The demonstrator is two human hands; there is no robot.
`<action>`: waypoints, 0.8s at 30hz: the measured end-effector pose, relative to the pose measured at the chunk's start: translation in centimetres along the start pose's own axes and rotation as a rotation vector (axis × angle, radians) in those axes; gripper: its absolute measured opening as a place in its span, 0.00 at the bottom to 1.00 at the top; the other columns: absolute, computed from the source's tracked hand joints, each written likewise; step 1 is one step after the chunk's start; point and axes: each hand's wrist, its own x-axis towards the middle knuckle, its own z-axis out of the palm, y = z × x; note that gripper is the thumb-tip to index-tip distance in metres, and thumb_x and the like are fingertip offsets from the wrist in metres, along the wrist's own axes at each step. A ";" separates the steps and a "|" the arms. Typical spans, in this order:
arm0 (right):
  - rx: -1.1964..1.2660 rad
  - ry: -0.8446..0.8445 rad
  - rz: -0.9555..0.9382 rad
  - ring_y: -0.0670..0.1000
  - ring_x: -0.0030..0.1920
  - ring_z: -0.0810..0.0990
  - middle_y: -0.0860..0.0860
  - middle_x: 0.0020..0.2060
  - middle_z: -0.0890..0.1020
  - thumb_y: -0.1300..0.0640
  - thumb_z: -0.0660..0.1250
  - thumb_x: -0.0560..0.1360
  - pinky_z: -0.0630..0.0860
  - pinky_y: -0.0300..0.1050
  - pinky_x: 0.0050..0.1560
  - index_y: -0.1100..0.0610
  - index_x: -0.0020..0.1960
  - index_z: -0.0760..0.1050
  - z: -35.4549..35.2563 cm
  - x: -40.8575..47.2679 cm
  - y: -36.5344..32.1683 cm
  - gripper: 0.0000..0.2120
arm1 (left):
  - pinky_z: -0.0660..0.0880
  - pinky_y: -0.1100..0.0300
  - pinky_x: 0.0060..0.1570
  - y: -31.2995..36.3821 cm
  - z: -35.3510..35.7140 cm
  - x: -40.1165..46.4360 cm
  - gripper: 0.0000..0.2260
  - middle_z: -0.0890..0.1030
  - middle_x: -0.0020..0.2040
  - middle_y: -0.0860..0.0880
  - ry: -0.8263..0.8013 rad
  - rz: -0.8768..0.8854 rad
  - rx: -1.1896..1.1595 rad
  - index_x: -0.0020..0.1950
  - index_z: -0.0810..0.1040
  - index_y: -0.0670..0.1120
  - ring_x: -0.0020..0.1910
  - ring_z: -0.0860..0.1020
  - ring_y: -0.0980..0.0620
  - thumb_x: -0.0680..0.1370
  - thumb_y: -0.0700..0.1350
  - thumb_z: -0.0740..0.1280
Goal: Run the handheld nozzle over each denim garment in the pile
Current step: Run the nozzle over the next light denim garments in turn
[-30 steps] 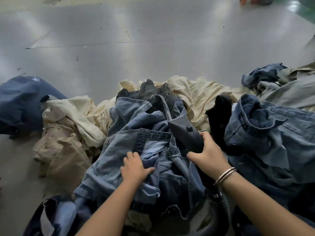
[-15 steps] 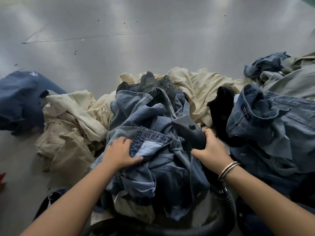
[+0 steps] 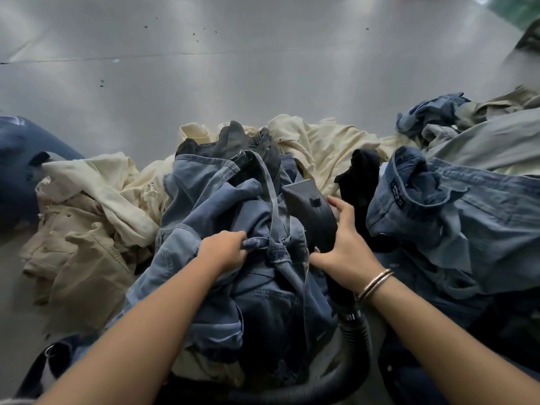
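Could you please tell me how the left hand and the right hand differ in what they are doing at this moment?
The left hand grips a bunched fold of the blue denim garment, while the right hand holds the dark nozzle. The right wrist wears bangles; the left wrist is bare. Both work over the same middle heap.

One head-worn wide-angle view only, looking forward and down over my forearms. It sits close above the clothing pile (image 3: 263, 229), with grey floor (image 3: 233, 83) filling the upper frame. No second view shares coverage.
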 end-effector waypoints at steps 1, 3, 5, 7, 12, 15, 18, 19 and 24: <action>-0.002 0.028 -0.005 0.36 0.43 0.75 0.35 0.47 0.71 0.65 0.72 0.67 0.69 0.22 0.43 0.50 0.71 0.53 0.0 -0.1 0.0 0.40 | 0.71 0.54 0.45 -0.5 -0.2 -0.3 0.13 0.80 0.53 0.48 0.000 -0.038 -0.047 0.43 0.70 0.52 0.54 0.78 0.43 0.78 0.61 0.58; -0.010 0.054 -0.011 0.35 0.43 0.74 0.35 0.46 0.71 0.65 0.71 0.68 0.67 0.20 0.40 0.51 0.69 0.56 0.0 -0.2 -0.1 0.37 | 0.74 0.54 0.47 -1.7 -0.7 -0.7 0.13 0.81 0.51 0.48 -0.006 -0.088 -0.123 0.39 0.69 0.53 0.53 0.78 0.45 0.77 0.60 0.60; -0.019 0.035 -0.017 0.35 0.42 0.73 0.35 0.46 0.70 0.65 0.71 0.68 0.67 0.19 0.39 0.51 0.69 0.56 0.2 -0.5 -0.2 0.37 | 0.75 0.52 0.49 -2.9 -1.3 -1.1 0.14 0.81 0.48 0.48 0.003 -0.123 -0.178 0.35 0.68 0.52 0.52 0.78 0.45 0.77 0.57 0.62; -0.035 0.013 -0.024 0.35 0.41 0.73 0.35 0.45 0.71 0.65 0.71 0.67 0.67 0.19 0.38 0.51 0.70 0.55 0.4 -0.7 -0.2 0.38 | 0.75 0.51 0.50 -4.1 -1.8 -1.6 0.14 0.80 0.46 0.47 0.016 -0.154 -0.193 0.34 0.66 0.53 0.52 0.78 0.44 0.77 0.54 0.63; -0.059 0.047 -0.055 0.41 0.42 0.75 0.35 0.45 0.71 0.64 0.72 0.67 0.66 0.18 0.38 0.50 0.70 0.57 1.0 -0.8 -0.5 0.37 | 0.74 0.53 0.50 -5.6 -1.6 -2.7 0.08 0.79 0.46 0.50 -0.019 -0.209 -0.189 0.40 0.70 0.54 0.50 0.76 0.47 0.77 0.55 0.62; -0.039 0.029 -0.078 0.45 0.46 0.76 0.36 0.45 0.71 0.63 0.71 0.68 0.67 0.22 0.41 0.51 0.70 0.58 1.5 -0.3 -0.8 0.36 | 0.73 0.54 0.50 -5.6 -0.9 -2.6 0.08 0.81 0.50 0.49 -0.013 -0.213 -0.195 0.46 0.75 0.51 0.52 0.76 0.47 0.77 0.54 0.61; 0.010 -0.059 -0.117 0.36 0.48 0.77 0.36 0.48 0.70 0.66 0.71 0.68 0.70 0.24 0.48 0.50 0.73 0.53 1.9 -0.1 -1.1 0.42 | 0.73 0.55 0.50 -6.1 -0.6 -2.4 0.09 0.81 0.51 0.49 -0.021 -0.228 -0.206 0.50 0.76 0.51 0.53 0.75 0.47 0.77 0.54 0.61; 0.008 -0.086 -0.129 0.37 0.49 0.77 0.36 0.49 0.70 0.67 0.71 0.68 0.71 0.27 0.51 0.49 0.74 0.51 2.0 -0.1 -1.2 0.43 | 0.72 0.55 0.49 -6.4 -0.5 -2.4 0.09 0.81 0.51 0.49 -0.022 -0.232 -0.206 0.49 0.76 0.52 0.51 0.75 0.48 0.77 0.55 0.61; 0.026 -0.247 -0.122 0.34 0.55 0.74 0.33 0.58 0.66 0.67 0.71 0.67 0.70 0.28 0.58 0.46 0.74 0.49 1.9 -0.5 -0.9 0.46 | 0.72 0.56 0.45 -7.3 -0.2 -2.1 0.08 0.80 0.51 0.51 -0.019 -0.254 -0.181 0.48 0.75 0.54 0.50 0.75 0.49 0.77 0.56 0.61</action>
